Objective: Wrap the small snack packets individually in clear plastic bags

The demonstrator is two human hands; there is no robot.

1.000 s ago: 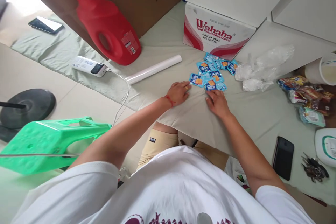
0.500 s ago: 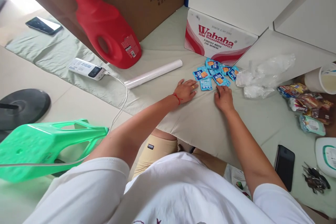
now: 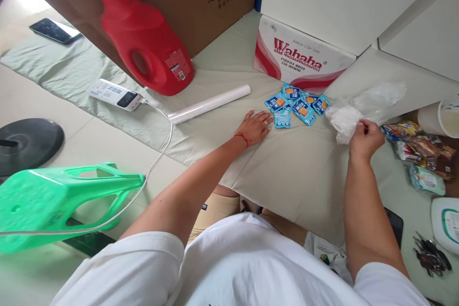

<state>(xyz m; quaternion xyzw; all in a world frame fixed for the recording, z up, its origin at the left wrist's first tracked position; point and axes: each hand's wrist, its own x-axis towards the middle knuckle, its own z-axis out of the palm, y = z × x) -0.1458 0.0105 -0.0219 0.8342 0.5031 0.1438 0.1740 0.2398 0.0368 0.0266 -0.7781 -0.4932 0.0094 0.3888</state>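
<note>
My left hand (image 3: pixel 254 127) lies open and flat on the cloth-covered surface, its fingers spread just left of the blue snack packets (image 3: pixel 282 118). Several of these small packets sit in a loose cluster in front of the white and red carton (image 3: pixel 301 55). Out to the right, my right hand (image 3: pixel 366 138) is closed, thumb and fingers pinching the edge of a clear crumpled plastic bag (image 3: pixel 344 117). A second part of clear plastic (image 3: pixel 382 98) spreads behind it; whether both are one piece I cannot tell.
A white roll (image 3: pixel 210 104) and a red jug (image 3: pixel 147 38) stand left. Nearby are a power bank (image 3: pixel 114 94) with its cable and a green stool (image 3: pixel 36 201). At right are wrapped snacks (image 3: pixel 425 146), a white tub (image 3: pixel 435 117), keys (image 3: pixel 432 251) and a partly covered phone (image 3: pixel 394 224).
My right hand has moved right, from beside the blue packets to the clear plastic bag, and has taken hold of it. My left hand stays nearly in place.
</note>
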